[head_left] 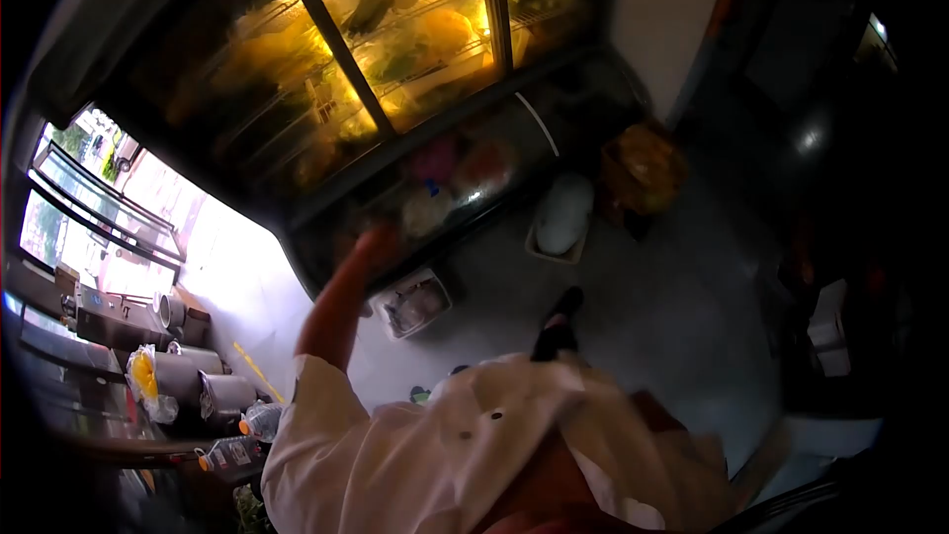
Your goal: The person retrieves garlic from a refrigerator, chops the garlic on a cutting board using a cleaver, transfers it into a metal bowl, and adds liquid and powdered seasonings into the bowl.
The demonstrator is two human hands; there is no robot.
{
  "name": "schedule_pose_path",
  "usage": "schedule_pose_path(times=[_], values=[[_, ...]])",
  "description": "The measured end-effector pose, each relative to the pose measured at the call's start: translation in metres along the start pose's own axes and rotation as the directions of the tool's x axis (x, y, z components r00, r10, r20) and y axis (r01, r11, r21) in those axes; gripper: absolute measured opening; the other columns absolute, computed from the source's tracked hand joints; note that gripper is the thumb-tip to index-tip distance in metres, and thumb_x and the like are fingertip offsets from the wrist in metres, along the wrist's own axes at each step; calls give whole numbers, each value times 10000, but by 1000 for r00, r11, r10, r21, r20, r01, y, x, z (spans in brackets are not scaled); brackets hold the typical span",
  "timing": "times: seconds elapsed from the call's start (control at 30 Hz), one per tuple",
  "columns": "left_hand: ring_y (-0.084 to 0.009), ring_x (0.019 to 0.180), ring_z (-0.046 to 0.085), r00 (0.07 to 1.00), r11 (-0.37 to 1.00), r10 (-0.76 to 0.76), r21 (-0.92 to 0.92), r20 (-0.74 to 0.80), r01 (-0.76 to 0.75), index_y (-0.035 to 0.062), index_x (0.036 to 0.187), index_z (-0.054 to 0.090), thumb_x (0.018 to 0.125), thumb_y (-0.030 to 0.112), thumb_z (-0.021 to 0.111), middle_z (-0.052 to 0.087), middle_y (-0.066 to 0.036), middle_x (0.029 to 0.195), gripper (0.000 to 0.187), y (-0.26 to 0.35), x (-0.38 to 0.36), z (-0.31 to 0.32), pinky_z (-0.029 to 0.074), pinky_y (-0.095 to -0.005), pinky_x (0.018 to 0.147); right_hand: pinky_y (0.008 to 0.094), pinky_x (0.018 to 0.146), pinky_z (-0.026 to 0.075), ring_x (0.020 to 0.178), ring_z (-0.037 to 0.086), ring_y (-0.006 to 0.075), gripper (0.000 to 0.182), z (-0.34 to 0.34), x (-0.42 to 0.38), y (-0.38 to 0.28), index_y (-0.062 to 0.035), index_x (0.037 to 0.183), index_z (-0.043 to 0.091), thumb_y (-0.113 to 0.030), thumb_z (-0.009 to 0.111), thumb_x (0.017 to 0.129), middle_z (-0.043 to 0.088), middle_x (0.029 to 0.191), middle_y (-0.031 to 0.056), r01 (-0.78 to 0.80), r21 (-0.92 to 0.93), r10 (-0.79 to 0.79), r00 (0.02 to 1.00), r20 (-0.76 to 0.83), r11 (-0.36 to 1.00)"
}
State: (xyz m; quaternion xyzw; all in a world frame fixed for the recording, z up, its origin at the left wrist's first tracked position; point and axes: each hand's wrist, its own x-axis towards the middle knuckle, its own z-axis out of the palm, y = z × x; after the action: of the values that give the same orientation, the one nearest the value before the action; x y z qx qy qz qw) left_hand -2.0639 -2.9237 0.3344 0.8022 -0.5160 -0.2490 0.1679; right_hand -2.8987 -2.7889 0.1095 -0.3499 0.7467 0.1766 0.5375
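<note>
My left hand [376, 245] reaches forward to the dark ledge below a lit glass-door display fridge [361, 109]. Its fingers are dim and blurred, so their shape and any hold cannot be made out. Closest to it on the ledge is a pale, bag-like bundle [427, 210] with a small blue spot above it. Behind that lie a pink item [433, 158] and a reddish, shiny bag-like item [484, 164]. My right hand is out of sight; only part of that arm [657, 413] shows beside the white shirt.
On the floor are a white tub [415, 305], a pale rounded object [565, 213] in a shallow tray, and an orange-brown crate [643, 173]. Large metal pots [225, 394] and plastic bottles [235, 457] stand at left, near a bright doorway [222, 257].
</note>
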Motion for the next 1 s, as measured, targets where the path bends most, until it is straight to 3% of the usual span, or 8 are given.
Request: schedule_pose_path(times=[0.13,0.23,0.37,0.43,0.53,0.63,0.77,1.0], values=[[-299,1038,717,972,957,-103,-288,-210,39,53,1267,705,972,401,711,755,-163,1141,456,52,94,-75,591,-444,850,406,743,592,827,719,254,248,-84,97,-80,-60,1041,759,-295,684,1016,767,991,120,277,-368,-273,960,64,888],[-282,1080,712,937,992,-126,-62,-325,111,-13,1324,643,948,364,757,749,-190,1174,545,45,174,-122,569,-425,919,414,747,588,821,718,257,251,-145,153,-178,-63,1069,756,-292,665,1020,764,995,123,409,-584,-447,890,87,701],[-342,1136,700,872,947,-205,-315,-444,62,-56,1403,555,932,385,773,724,-249,1222,681,72,246,-161,544,-433,987,428,721,575,770,712,258,272,-245,131,-398,-57,1158,733,-269,628,1024,749,977,130,560,-445,-699,666,-260,699],[-378,1157,689,832,921,-240,-388,-500,32,-68,1443,508,926,391,777,702,-277,1255,742,73,284,-177,538,-446,999,391,648,561,694,678,212,249,-275,114,-496,-31,1108,718,-257,653,1025,727,893,94,639,102,-624,768,-144,763],[-412,1181,664,753,941,-259,-334,-604,56,-96,1490,426,925,391,778,658,-317,1304,825,54,359,-195,533,-470,1001,336,614,546,693,658,160,236,-305,51,-607,-21,1075,706,-249,656,1038,704,853,62,756,148,-722,653,-227,637],[-421,1136,690,737,959,-184,-282,-651,-9,-101,1411,480,902,336,771,696,-309,1209,731,57,404,-219,548,-476,960,326,595,519,657,626,144,265,-316,89,-637,-24,1109,682,-282,637,1067,698,862,46,733,261,-698,679,-227,628],[-387,940,745,658,955,-217,-18,-721,295,-41,1096,627,944,353,724,751,-229,966,433,100,395,-241,571,-470,862,369,594,515,647,637,172,279,-300,84,-592,-53,891,709,-308,672,999,699,755,62,539,-53,-530,800,-280,841],[-184,771,756,825,904,-316,-412,-468,113,13,1043,688,974,359,755,777,-85,824,359,99,385,-274,579,-331,733,405,624,554,653,690,219,289,-245,90,-488,-34,848,750,-295,682,952,741,763,115,160,-185,-186,974,-132,970]])
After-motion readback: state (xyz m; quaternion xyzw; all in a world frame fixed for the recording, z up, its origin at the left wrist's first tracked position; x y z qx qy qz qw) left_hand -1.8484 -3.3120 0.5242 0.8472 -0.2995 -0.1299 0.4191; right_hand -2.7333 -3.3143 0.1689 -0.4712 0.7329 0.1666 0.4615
